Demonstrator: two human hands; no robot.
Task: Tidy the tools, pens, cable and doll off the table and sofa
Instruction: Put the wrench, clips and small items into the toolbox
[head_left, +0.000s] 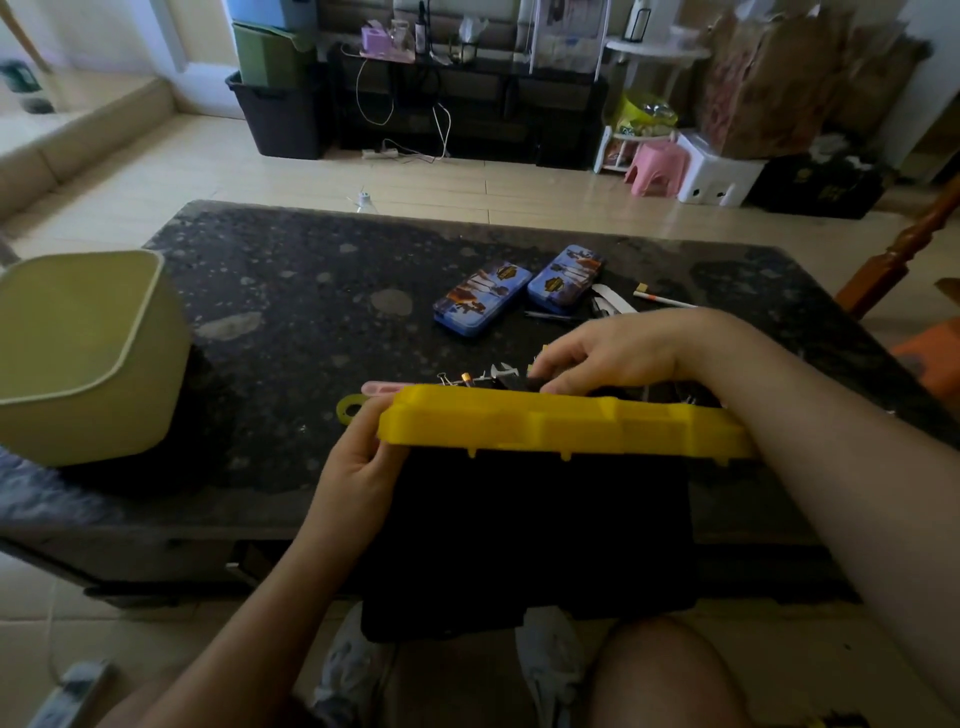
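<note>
Tools (488, 375) lie in a small heap near the middle of the dark table (291, 291), just behind the raised yellow lid (561, 422) of a black toolbox (519, 519) at the table's near edge. The lid stands between the person and the heap and hides its near part. Two blue tins (480, 299) sit side by side beyond the heap, with pens (660, 299) to their right. A pale green bin (78, 353) stands well apart at the left end.

The heap shows a grey caliper, binder clips and a small brass piece; a pink strip and a yellow ring poke out at the lid's left corner.

The left hand (358, 462) grips the lid's left end, fingers curled round its edge. The right hand (613, 348) reaches over the lid, fingertips and thumb pinching a dark tool (514, 383) in the heap.
</note>
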